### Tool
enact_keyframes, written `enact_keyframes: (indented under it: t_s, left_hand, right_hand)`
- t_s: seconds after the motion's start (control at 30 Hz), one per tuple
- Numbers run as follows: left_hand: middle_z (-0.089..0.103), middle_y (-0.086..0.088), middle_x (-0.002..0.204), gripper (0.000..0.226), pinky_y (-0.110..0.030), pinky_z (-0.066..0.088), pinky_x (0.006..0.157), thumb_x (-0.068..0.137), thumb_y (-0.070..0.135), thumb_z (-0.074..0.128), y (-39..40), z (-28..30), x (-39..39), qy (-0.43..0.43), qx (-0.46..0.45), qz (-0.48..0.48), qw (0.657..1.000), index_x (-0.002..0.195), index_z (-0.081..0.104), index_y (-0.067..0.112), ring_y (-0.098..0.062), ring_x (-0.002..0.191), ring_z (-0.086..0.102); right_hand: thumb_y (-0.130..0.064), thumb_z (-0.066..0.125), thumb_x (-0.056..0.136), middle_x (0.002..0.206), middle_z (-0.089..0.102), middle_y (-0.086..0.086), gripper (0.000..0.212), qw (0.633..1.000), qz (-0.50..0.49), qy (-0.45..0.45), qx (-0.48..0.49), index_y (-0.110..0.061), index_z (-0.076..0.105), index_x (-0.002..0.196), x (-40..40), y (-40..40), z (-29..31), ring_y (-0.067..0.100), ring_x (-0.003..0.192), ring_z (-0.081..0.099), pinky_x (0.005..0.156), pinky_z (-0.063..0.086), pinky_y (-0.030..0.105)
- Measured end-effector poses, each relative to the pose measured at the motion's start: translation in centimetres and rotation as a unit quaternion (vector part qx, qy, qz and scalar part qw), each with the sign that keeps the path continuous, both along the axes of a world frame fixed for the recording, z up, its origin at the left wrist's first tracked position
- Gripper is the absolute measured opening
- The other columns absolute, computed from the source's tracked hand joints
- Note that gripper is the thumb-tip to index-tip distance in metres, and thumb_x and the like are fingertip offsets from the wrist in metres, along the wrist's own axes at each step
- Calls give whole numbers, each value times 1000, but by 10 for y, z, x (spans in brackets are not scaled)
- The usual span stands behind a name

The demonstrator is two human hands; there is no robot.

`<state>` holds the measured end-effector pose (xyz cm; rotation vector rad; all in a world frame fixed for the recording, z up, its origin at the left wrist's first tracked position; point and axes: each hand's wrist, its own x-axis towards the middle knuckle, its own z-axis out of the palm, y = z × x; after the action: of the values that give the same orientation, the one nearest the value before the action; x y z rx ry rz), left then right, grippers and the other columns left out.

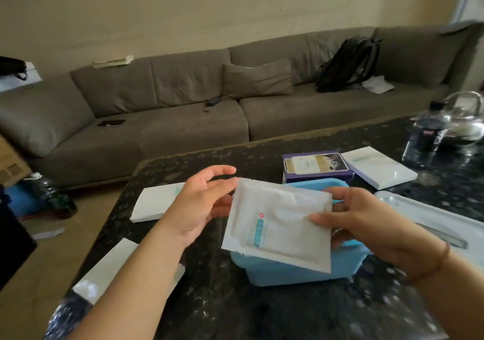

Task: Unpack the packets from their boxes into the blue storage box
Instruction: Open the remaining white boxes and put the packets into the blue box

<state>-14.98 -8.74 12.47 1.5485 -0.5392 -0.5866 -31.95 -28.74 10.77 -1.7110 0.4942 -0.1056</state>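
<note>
White packet (279, 224), flat, bearing a teal strip and a small red mark, is being held tilted in the air directly above the blue storage box (301, 269), covering most of its opening. Right hand (366, 224) is pinching the packet's right edge, thumb lying on the front face and fingers curling behind it. Left hand (201, 206) is hovering at the packet's upper left corner with fingers spread and relaxed, fingertips at or just beside the edge; contact cannot be confirmed, nothing is being gripped. Box is sitting on the dark speckled table (262, 311). Just behind the box a purple box (317, 166) is standing, and a flat white box (379, 166) is lying beside that. Two more white boxes are lying to the left: one (154, 203) behind the left hand, one (104, 269) under the left forearm. A translucent lid (432, 219) is lying to the right. A water bottle (424, 135) is standing at the far right corner. A grey sofa (157, 109) is running along the wall beyond.
</note>
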Motion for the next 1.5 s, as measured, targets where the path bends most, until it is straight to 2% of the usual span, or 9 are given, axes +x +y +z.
enact_keyframes:
  t_s: [0.2, 0.3, 0.47, 0.67, 0.87, 1.07, 1.23, 1.3, 1.5]
  left_hand:
    - [75, 5, 93, 24, -21, 54, 73, 90, 14, 70, -33, -15, 8, -137, 126, 37, 982, 107, 66, 30, -12, 94, 70]
    - [68, 14, 94, 17, -18, 47, 70, 90, 22, 70, -42, -22, 13, -275, 252, 36, 927, 102, 68, 34, -5, 89, 63]
    - [64, 15, 87, 4, -38, 35, 90, 92, 38, 64, -45, -34, 9, -455, 412, 8, 789, 95, 66, 37, -9, 96, 50]
    - [63, 10, 91, 4, -42, 27, 91, 93, 31, 64, -50, -41, 3, -532, 461, 5, 710, 94, 68, 33, -16, 101, 44]
    - [60, 5, 85, 12, -44, 24, 86, 89, 15, 65, -59, -46, -1, -569, 511, 9, 644, 91, 67, 27, -22, 96, 40]
    - [62, 5, 90, 16, -43, 26, 87, 90, 13, 61, -58, -46, -2, -571, 507, 2, 646, 92, 65, 28, -21, 99, 43]
    - [63, 16, 93, 12, -30, 44, 85, 92, 41, 62, -21, -36, 3, -565, 274, 60, 776, 95, 67, 31, -8, 90, 52]
    - [62, 15, 85, 13, -24, 49, 75, 90, 40, 62, 16, -41, 7, -559, 212, 87, 797, 87, 66, 28, -5, 82, 54]
    - [43, 21, 97, 44, -23, 40, 79, 73, 77, 44, 133, -90, 6, -508, 432, 19, 745, 92, 37, 38, -5, 91, 45]
  right_hand:
    - [-18, 67, 90, 99, 72, 9, 35, 994, -106, 6, -3, -26, 56, 122, 29, -23, -15, 27, 85, 72, 70, 62, 44]
    - [-18, 65, 92, 97, 71, 6, 37, 992, -77, 64, -79, -29, 51, 125, 39, -27, -23, 22, 84, 71, 62, 62, 37]
    - [-28, 65, 91, 106, 57, 0, 49, 960, -23, 153, -233, -29, 45, 136, 46, -24, -32, 20, 88, 64, 64, 61, 31]
    - [-41, 64, 89, 106, 54, -5, 57, 906, 48, 178, -382, -25, 42, 139, 44, -12, -33, 13, 89, 54, 82, 45, 21]
    - [-49, 54, 93, 125, 62, -2, 57, 863, 85, 209, -452, -26, 36, 142, 44, -6, -31, 17, 104, 61, 92, 50, 29]
    - [-51, 52, 94, 127, 61, 0, 58, 858, 97, 230, -449, -23, 37, 143, 44, -6, -31, 17, 103, 60, 92, 48, 28]
    - [-51, 55, 92, 109, 66, -3, 49, 845, -16, 143, -515, -30, 44, 136, 40, 5, -9, 11, 80, 56, 73, 53, 25]
    - [-48, 56, 91, 81, 64, -11, 40, 846, -68, 36, -528, -32, 52, 127, 38, 19, 2, 8, 68, 56, 67, 54, 28]
    - [-45, 63, 86, 46, 46, -17, 11, 876, -16, -250, -412, -35, 66, 91, 26, 114, -7, 3, 47, 51, 50, 41, 18]
